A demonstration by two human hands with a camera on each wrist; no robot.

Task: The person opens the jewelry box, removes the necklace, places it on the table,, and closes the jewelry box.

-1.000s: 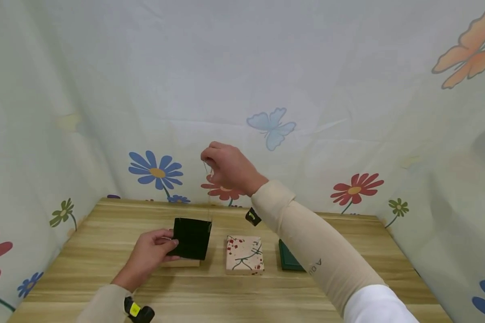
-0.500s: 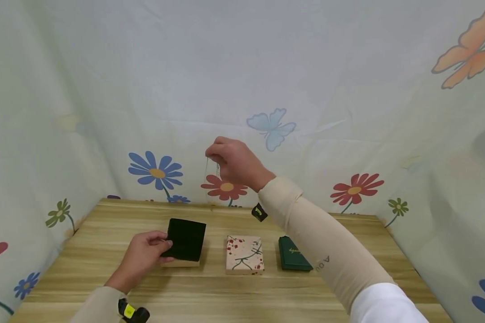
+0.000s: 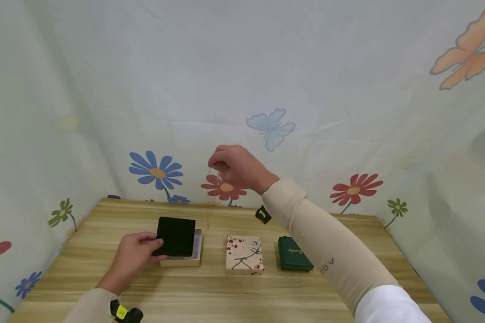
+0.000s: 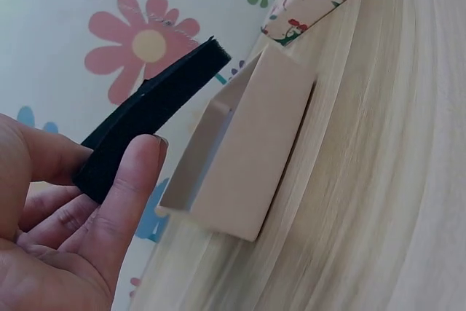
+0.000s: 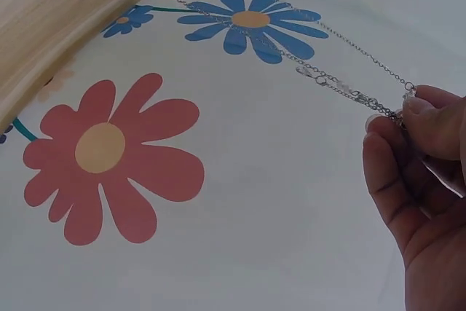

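Note:
Between thumb and fingers my left hand (image 3: 131, 255) pinches a black foam pad (image 3: 176, 236), square and tilted, at its left edge. Beneath the pad on the table is an open cardboard box base (image 3: 181, 263); in the left wrist view its pale side (image 4: 255, 151) shows, and the pad (image 4: 153, 114) is above and apart from it. Up in front of the backdrop, my right hand (image 3: 242, 168) pinches a thin silver necklace (image 5: 342, 89) that hangs down in a loop. Its clasp and short chain end dangle beside the fingertips in the right wrist view.
A pale floral box lid (image 3: 244, 255) lies right of the open base on the wooden table (image 3: 210, 296). Farther right sits a dark green box (image 3: 294, 254) with gold lettering, near the right sleeve. A flower-printed cloth backdrop (image 3: 186, 89) rises behind the table.
My left hand has moved left with the foam pad, uncovering part of the box base. The necklace now hangs apart from the pad, and my right hand has shifted slightly right.

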